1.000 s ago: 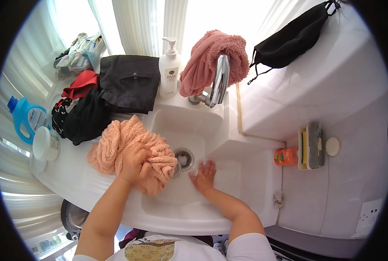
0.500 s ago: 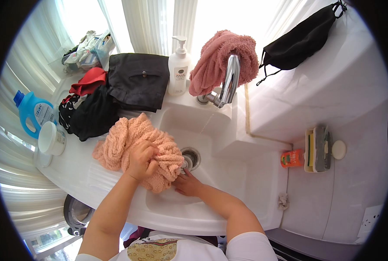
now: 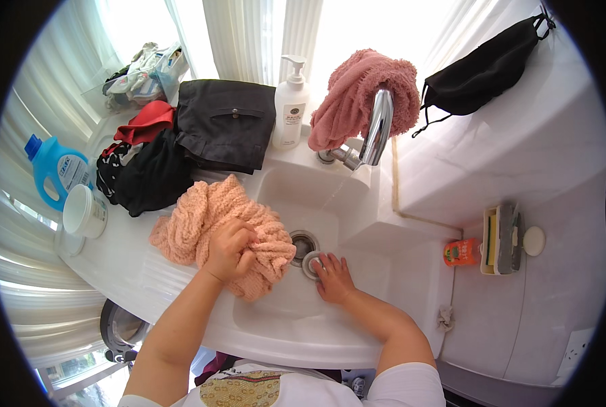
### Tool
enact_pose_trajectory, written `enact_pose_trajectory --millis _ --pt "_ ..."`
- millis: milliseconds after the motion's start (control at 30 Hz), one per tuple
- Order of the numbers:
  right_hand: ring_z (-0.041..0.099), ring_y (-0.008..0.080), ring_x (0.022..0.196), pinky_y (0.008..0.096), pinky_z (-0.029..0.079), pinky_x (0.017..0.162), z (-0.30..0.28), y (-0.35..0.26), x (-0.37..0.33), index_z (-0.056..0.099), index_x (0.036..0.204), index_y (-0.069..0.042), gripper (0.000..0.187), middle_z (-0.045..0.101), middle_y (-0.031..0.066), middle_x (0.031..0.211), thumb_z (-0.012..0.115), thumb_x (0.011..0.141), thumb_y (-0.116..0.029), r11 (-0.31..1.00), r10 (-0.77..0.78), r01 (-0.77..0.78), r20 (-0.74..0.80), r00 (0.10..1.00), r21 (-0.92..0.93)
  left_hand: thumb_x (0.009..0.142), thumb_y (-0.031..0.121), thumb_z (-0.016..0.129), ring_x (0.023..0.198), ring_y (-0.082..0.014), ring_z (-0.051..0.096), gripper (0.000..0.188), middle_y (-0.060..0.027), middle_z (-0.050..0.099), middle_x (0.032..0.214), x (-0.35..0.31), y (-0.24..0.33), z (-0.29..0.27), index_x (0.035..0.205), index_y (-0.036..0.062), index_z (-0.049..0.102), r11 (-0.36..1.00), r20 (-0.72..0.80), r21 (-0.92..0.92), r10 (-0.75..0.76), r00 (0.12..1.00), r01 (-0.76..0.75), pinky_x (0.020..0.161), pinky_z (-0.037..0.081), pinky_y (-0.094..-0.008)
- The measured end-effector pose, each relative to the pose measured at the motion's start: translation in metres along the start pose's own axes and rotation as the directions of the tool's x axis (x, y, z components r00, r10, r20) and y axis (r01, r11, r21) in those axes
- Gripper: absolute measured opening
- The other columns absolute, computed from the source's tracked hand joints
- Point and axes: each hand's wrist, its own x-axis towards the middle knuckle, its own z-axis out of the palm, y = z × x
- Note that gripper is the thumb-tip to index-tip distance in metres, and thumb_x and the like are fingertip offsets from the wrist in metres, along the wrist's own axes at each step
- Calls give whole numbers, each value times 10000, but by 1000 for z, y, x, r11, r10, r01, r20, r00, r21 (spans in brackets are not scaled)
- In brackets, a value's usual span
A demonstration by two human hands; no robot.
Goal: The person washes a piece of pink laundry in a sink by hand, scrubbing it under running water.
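A bunched peach knitted cloth (image 3: 201,216) lies over the left rim of the white sink (image 3: 296,344) and hangs partly into the basin. My left hand (image 3: 231,249) is closed on its top, fingers curled into the folds. Inside the basin my right hand (image 3: 334,278) has its fingers spread, the nearest ones touching a round drain plug (image 3: 310,266). The plug sits off centre, at the near right edge of the metal drain (image 3: 301,245), whose hole is partly uncovered.
A chrome faucet (image 3: 377,129) draped with a pink towel (image 3: 344,98) rises behind the basin. Along the left counter are a pump bottle (image 3: 291,105), folded dark trousers (image 3: 225,125), black clothes (image 3: 155,175), a white tub (image 3: 84,211) and a blue jug (image 3: 57,169). A sponge holder (image 3: 500,241) is at right.
My right hand has moved right, out from beside the cloth, and the drain plug has shifted off the drain. My left hand keeps its hold on the peach cloth.
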Motion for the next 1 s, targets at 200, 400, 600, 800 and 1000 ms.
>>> enact_pose_trajectory --millis 200,400,600,800,1000 --pt "175 306 1430 536 162 1134 26 -12 -4 323 1448 -123 665 208 116 1544 504 880 -417 786 -591 598 -94 801 155 566 40 519 681 -286 551 152 -101 591 800 9 6 5 715 39 553 1000 13 -6 7 1000 -7 588 469 -364" --pt "187 320 1420 500 170 1143 15 -10 92 322 1441 -82 604 226 136 1531 445 950 -410 990 -144 144 -87 986 -16 560 33 509 669 -282 548 146 -104 590 789 11 7 5 702 36 546 1000 15 5 25 1000 -25 571 461 -360" --pt "161 359 1417 492 178 1140 28 15 111 296 1439 -32 673 209 166 1528 526 917 -391 921 380 -322 -326 866 217 552 19 503 666 -277 549 157 -107 589 784 9 2 3 702 33 548 1000 27 -7 18 999 -18 571 458 -354" --pt "136 400 1417 548 168 1122 24 -42 130 282 1450 -56 713 168 179 1538 552 889 -405 928 41 69 -283 958 367 555 24 506 666 -284 545 160 -112 586 782 10 5 3 708 33 551 999 27 -30 17 999 -16 582 457 -359" --pt "161 360 1420 566 212 1103 7 -34 130 302 1448 -92 673 205 172 1527 534 882 -370 994 -69 74 -67 995 82 557 34 508 657 -292 527 163 -118 582 779 10 4 5 715 27 548 999 25 -36 21 999 -20 579 443 -371"
